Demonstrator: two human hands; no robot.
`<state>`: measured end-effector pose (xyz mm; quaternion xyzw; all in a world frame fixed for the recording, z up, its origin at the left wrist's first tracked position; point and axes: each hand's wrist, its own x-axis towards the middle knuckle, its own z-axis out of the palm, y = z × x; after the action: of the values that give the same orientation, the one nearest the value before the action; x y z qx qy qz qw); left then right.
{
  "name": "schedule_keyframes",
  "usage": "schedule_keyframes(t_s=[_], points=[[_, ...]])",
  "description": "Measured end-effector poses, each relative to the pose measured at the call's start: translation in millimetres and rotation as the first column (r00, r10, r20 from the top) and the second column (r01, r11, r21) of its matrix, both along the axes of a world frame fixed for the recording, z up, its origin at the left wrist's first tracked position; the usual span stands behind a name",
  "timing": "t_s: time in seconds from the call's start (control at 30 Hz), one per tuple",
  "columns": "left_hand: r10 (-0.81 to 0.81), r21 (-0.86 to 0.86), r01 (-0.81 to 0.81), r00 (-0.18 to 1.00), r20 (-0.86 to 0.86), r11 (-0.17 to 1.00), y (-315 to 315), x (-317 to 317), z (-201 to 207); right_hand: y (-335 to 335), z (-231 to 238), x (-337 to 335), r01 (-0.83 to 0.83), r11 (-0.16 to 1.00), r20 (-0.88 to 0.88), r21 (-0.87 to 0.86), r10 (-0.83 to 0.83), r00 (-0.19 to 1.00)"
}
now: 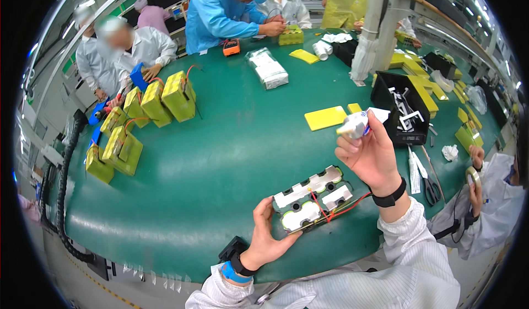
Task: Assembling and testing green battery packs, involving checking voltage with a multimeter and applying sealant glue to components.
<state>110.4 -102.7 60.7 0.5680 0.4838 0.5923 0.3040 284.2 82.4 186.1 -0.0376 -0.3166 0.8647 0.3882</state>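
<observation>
My left hand (270,236) grips the near left end of a battery pack (317,199), thumb along its near edge and fingers at its left side. White strips, black round spots and red wires show on the pack's upper face. Raised above and beyond the pack, my right hand (370,152) is closed round a white tube (355,126) with a crumpled look; part of the tube hides behind my fingers. A yellow board (325,118) lies on the green table just left of the tube.
A black bin (405,139) of white plastic pieces stands to the right, near scissors (432,192) and another white tube (414,171). Yellow-wrapped battery packs (179,97) stand at the left. A white post (370,39) rises behind. Co-workers surround the table (182,199).
</observation>
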Motion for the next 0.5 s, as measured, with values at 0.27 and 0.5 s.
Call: schedule_keyframes(t_s=[0.27,0.5], points=[[-0.039,-0.002,0.039,0.999,-0.022,0.999,1.4,-0.9,4.8,16.9,38.8,65.8,0.267,0.964,-0.404,-0.014,-0.250,0.880],[0.015,-0.040,-0.013,0.998,0.066,0.999,0.4,1.5,6.9,-11.4,39.8,133.5,0.565,0.823,-0.245,0.059,-0.536,0.808]])
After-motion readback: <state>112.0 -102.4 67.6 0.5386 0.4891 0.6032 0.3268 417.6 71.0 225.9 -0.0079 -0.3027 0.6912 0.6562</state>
